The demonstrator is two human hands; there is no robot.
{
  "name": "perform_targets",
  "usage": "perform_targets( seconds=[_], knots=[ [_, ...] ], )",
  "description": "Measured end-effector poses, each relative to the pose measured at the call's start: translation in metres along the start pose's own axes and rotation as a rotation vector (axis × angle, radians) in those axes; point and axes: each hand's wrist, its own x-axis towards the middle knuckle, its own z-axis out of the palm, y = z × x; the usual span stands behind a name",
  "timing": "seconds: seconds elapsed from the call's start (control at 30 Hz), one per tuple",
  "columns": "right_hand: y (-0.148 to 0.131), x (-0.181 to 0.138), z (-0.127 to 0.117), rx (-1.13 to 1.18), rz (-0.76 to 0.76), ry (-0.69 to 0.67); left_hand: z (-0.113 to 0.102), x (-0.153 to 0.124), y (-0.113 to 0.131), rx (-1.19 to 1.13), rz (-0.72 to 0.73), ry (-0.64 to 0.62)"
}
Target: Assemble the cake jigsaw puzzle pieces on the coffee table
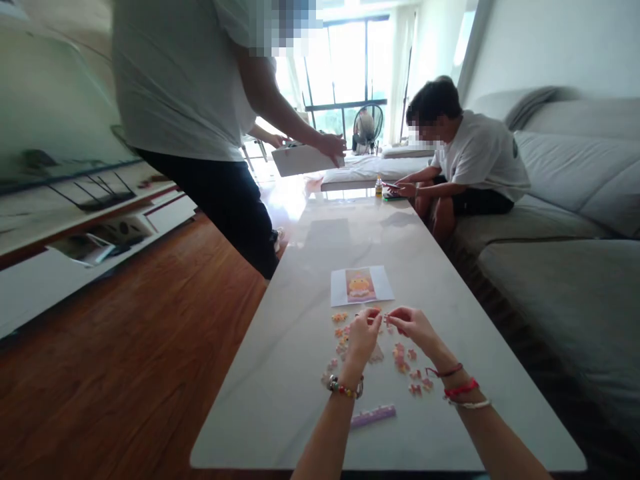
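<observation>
Above the white marble-look table (pixel 280 373), my left hand (pixel 366 330) and my right hand (pixel 413 327) face each other with thumbs and fingers pinched. A small pale puzzle piece (pixel 386 320) shows at the fingertips of my right hand. Whatever my left fingertips pinch is too small to make out. Loose pink and orange puzzle pieces (pixel 400 358) lie around and below both hands. A joined purple strip of puzzle pieces (pixel 373 416) rests near my left forearm. Just beyond the hands is a white sheet (pixel 387 285) printed with a yellow character picture.
At the left, a standing person (pixel 185 87) holds a pale box (pixel 305 160) beside the table. Another person (pixel 475 160) sits on the grey sofa (pixel 565 280) with a phone. A small bottle (pixel 379 187) stands at the table's far end.
</observation>
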Motion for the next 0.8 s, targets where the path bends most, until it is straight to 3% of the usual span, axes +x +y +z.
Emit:
perform_targets(
  seconds=[0.2, 0.8],
  knots=[
    [-0.019, 0.005, 0.002, -0.004, -0.02, 0.009, 0.0, 0.005, 0.006, -0.08, 0.017, 0.021],
    [-0.014, 0.007, 0.002, -0.046, -0.077, -0.027, -0.003, 0.004, 0.005, -0.092, -0.019, 0.05]
  ],
)
